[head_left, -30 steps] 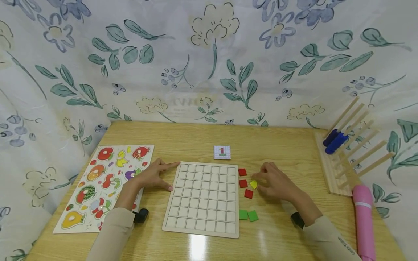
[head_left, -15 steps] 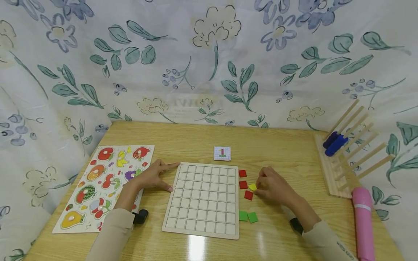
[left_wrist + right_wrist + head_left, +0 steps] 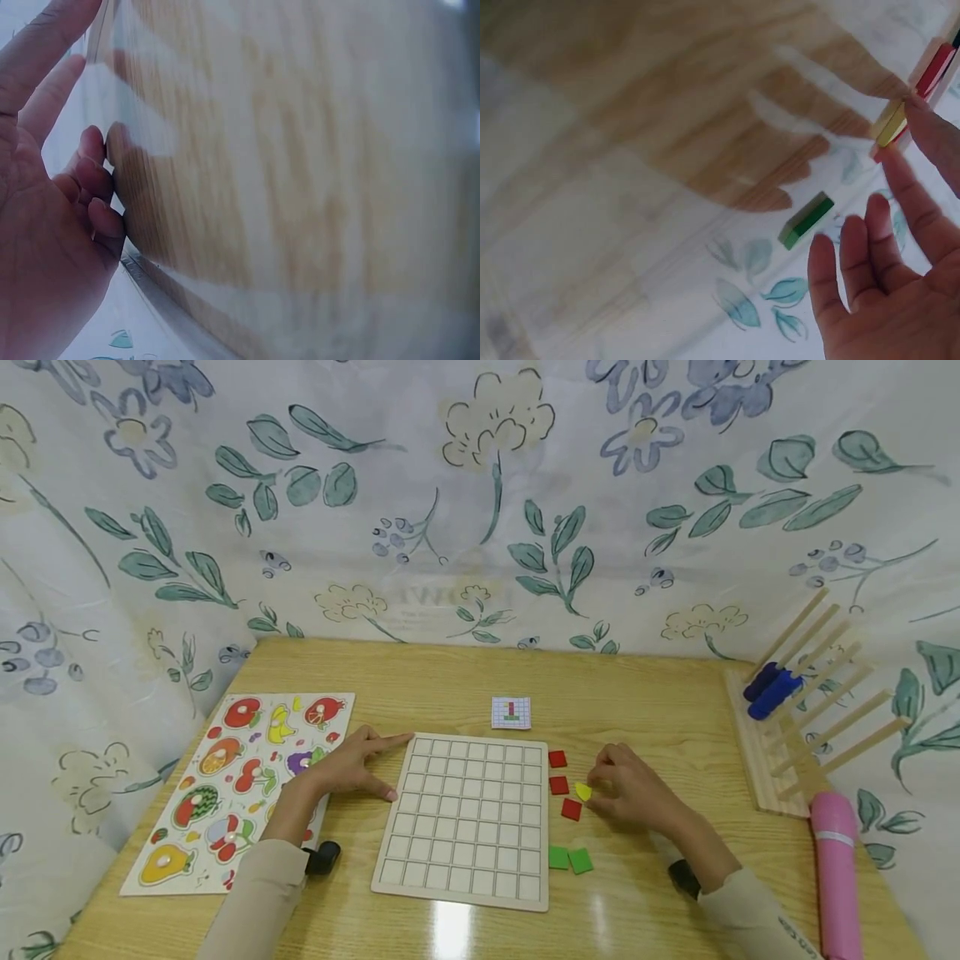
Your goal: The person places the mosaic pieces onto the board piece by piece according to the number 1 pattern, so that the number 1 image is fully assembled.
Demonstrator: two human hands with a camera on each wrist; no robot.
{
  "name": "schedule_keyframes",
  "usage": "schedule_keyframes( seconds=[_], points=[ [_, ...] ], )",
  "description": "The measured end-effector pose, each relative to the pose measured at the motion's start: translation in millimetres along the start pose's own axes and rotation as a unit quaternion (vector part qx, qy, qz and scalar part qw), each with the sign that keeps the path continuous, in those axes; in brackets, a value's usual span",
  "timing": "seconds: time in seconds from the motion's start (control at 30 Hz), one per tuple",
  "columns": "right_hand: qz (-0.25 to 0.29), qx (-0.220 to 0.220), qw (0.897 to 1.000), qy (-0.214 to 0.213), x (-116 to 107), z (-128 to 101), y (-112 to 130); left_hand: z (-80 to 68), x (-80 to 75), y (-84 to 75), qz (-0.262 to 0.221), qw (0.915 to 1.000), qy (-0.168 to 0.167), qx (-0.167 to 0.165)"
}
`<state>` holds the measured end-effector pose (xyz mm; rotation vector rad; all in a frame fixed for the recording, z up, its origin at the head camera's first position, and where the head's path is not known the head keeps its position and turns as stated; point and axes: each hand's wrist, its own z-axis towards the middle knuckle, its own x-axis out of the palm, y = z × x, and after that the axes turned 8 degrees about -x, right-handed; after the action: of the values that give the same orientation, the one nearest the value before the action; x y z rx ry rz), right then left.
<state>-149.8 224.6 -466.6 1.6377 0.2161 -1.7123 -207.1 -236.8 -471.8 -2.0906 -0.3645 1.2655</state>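
Note:
My left hand (image 3: 347,766) lies at the left side of a pale wooden grid board (image 3: 463,828). Its straight index finger touches the far left corner, and its thumb touches the left edge. In the left wrist view, the other fingers (image 3: 101,217) bend against the tabletop. Right of the board, my right hand (image 3: 633,789) pinches a small yellow tile (image 3: 583,792) between thumb and index finger; the right wrist view shows the yellow tile (image 3: 890,124) between those two tips. Red tiles (image 3: 559,785) lie just left of it, and two green tiles (image 3: 581,860) lie nearer me.
Beyond the board lies a small pattern card (image 3: 511,713) with coloured squares. A fruit knob puzzle (image 3: 255,739) lies at the left, partly under my left forearm. At the right stand a wooden peg rack (image 3: 780,777) with blue pieces and a pink cylinder (image 3: 835,877).
The right hand has shifted slightly towards me, close to the nearest red tile, and the yellow tile has turned in its fingers. The left hand and board stay in place.

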Motion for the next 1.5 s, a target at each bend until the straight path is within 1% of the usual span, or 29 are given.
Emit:
schedule_keyframes(
  seconds=[0.07,0.2,0.3,0.47,0.53,0.63,0.77,0.97,1.07,1.17,1.27,1.37,1.5],
  points=[
    [-0.017,0.002,1.000,-0.004,-0.5,0.3,3.9,-0.2,-0.3,-0.2,0.000,1.0000,-0.001,0.001],
    [-0.045,-0.010,0.999,-0.013,-1.0,0.8,8.1,-0.2,-0.6,0.2,0.000,1.0000,-0.001,0.000],
    [-0.033,-0.008,0.999,-0.015,-1.3,-0.6,6.5,0.5,-0.5,0.4,0.001,1.0000,0.000,0.001],
    [0.025,0.003,1.000,0.005,-2.0,-5.2,-2.2,0.7,-0.9,0.2,0.001,1.0000,0.001,0.004],
    [0.047,-0.004,0.999,0.005,-2.2,-6.8,-5.4,0.3,-1.3,0.3,0.001,1.0000,0.001,0.005],
    [0.066,-0.018,0.998,-0.005,-2.0,-7.5,-8.1,-0.5,-1.7,0.6,-0.002,1.0000,0.000,0.006],
    [0.063,-0.027,0.998,-0.016,-0.9,-5.7,-8.8,-2.0,-2.0,1.0,-0.003,1.0000,0.000,0.009],
    [0.045,-0.020,0.999,-0.006,1.2,-0.9,-5.0,-4.0,-3.2,0.1,0.004,0.9998,0.003,0.021],
    [0.028,-0.035,0.999,-0.008,2.2,0.1,-2.8,-4.3,-3.4,0.3,0.009,0.9997,0.002,0.024],
    [0.013,-0.047,0.999,-0.019,2.7,0.2,-0.7,-3.3,-2.9,1.6,0.012,0.9996,0.002,0.027],
    [0.007,-0.039,0.998,-0.039,2.9,-1.5,0.8,-1.9,-2.0,2.8,0.017,0.9995,0.002,0.028],
    [0.019,-0.028,0.997,-0.071,1.9,-4.6,3.3,-1.2,-1.5,1.8,0.020,0.9995,0.003,0.025],
    [0.041,-0.035,0.992,-0.111,1.5,-7.8,5.1,-0.4,-1.0,-1.1,0.022,0.9996,0.004,0.018]
  ],
)
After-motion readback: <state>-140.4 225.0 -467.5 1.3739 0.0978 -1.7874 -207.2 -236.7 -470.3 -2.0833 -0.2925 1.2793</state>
